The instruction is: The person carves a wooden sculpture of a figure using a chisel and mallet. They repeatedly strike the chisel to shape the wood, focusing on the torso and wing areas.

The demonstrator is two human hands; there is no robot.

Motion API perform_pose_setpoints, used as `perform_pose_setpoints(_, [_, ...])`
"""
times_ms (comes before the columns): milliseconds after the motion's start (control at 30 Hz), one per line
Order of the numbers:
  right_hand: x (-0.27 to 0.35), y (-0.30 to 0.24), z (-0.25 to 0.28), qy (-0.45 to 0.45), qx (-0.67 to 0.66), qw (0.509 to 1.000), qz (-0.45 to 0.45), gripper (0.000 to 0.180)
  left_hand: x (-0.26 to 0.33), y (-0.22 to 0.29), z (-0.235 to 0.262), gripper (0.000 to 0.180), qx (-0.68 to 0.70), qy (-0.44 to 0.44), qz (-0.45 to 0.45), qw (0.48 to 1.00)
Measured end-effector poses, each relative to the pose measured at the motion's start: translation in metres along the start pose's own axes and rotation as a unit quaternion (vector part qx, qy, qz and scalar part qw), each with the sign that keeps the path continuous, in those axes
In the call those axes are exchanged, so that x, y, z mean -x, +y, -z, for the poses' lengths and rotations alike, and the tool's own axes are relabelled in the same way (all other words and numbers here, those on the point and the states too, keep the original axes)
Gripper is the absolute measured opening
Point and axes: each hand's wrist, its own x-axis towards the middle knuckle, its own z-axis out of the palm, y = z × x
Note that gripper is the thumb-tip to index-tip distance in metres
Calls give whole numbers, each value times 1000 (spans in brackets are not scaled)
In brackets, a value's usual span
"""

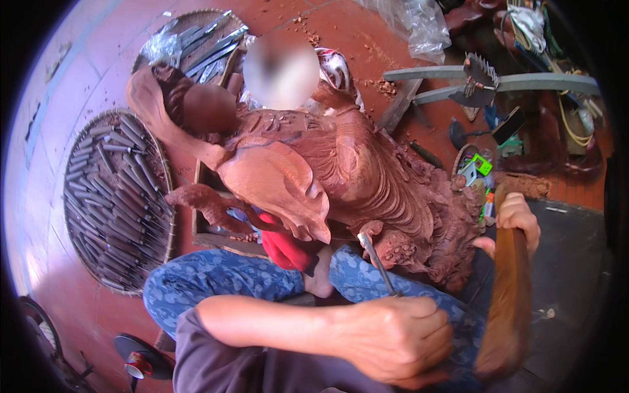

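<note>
the left hand [393,340] is gripping a metal chisel [377,262], fingers clamped round its shaft, and the blade tip is touching the underside of a large reddish-brown wooden carving [354,170]. the right hand [517,226] is holding a wooden mallet [508,308], fingers wrapped tight on its upper end, just beside the carving's right edge. the carving is resting over the person's lap, above blue patterned trousers [229,278]. a round woven tray [118,196] of chisels is lying well apart on the left.

Carved statue [341,170] fills centre — chisel trays [118,203] crowd left; bare floor [570,262] right.
</note>
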Motion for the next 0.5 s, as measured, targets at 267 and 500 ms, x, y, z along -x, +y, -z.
perform_pose_setpoints(267, [1,-46,-3,-99,213,965,114,35,35,0,42,30,47,-176,-23,983])
perform_pose_setpoints(500, [-3,-53,-6,-117,201,963,138,32,35,-8,56,34,22,-140,-29,990])
